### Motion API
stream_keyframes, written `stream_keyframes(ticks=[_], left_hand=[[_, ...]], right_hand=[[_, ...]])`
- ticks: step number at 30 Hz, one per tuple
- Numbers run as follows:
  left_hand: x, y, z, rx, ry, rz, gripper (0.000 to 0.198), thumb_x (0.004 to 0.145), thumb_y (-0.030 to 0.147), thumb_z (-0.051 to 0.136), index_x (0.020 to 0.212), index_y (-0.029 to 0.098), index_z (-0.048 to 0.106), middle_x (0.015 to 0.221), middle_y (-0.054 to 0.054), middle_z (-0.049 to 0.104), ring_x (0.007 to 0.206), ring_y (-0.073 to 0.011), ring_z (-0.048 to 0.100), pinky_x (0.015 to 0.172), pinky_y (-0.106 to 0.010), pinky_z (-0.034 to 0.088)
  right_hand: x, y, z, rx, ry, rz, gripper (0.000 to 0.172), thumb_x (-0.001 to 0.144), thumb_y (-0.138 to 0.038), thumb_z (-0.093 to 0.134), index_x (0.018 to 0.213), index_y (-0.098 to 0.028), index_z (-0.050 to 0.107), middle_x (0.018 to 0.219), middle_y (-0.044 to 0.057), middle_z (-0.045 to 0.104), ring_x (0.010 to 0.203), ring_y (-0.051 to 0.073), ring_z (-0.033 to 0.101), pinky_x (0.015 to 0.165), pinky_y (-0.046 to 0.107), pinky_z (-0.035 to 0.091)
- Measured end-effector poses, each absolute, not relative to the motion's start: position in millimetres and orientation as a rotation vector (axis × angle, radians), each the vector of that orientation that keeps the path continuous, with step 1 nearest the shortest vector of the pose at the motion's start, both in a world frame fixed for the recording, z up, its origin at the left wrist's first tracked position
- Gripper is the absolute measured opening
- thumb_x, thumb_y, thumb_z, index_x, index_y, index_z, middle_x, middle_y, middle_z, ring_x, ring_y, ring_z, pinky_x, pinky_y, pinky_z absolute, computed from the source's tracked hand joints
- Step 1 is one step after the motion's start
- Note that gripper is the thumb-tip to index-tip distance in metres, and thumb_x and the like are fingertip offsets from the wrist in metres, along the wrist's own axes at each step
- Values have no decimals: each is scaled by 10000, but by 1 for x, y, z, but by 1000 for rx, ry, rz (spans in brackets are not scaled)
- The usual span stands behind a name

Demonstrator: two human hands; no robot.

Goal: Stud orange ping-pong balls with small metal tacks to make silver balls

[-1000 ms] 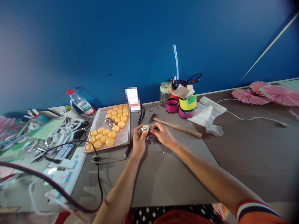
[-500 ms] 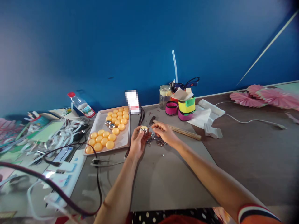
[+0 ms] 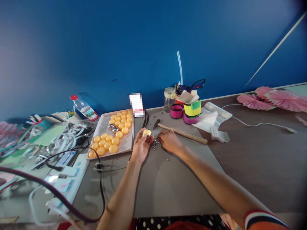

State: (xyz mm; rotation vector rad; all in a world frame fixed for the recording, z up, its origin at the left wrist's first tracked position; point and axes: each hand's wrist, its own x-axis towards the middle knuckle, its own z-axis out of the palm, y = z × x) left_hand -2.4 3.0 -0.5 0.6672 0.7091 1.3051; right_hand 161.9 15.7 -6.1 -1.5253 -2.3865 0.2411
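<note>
Tray rim point(image 3: 132, 140) just beside left hand point(image 3: 141, 147), grip pinching yellow dome point(image 3: 147, 132); right hand point(image 3: 169, 141) grip unclear; open mat point(image 3: 168, 185) nearside

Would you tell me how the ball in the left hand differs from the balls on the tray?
The held ball is pale yellow; the tray balls are deeper orange. The held ball sits alone in the left hand; the tray balls lie in rows on the tray. Both are round.

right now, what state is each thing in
left hand, shut on yellow dome, fingertips pinching it
right hand, palm down on the metal bits
hammer, lying flat, untouched
bottle, lying tilted, red cap on
tray, flat, holding rows of loose domes
</note>
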Motion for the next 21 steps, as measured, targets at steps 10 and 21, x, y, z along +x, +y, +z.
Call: stream_keyframes(ticks=[10, 21], left_hand=[[-5, 3, 2, 650, 701, 1302, 413, 693, 285, 740, 1070, 223, 582, 1017, -42, 663, 808, -152, 653, 756, -289, 499], [-4, 4, -1, 658, 706, 1301, 438, 711, 285, 725, 1116, 205, 577, 1010, -59, 671, 783, -145, 649, 735, -274, 493]], right_hand=[[164, 9, -1, -1454, -2430, 180, 244, 879, -298, 470, 934, -194, 684, 903, 87, 633, 884, 207, 566, 801, 346, 292], [160, 12, -9, -1355, -2286, 132, 171, 826, -154, 466, 760, -164, 623, 854, 68, 625, 815, 174, 560, 769, 317, 310]])
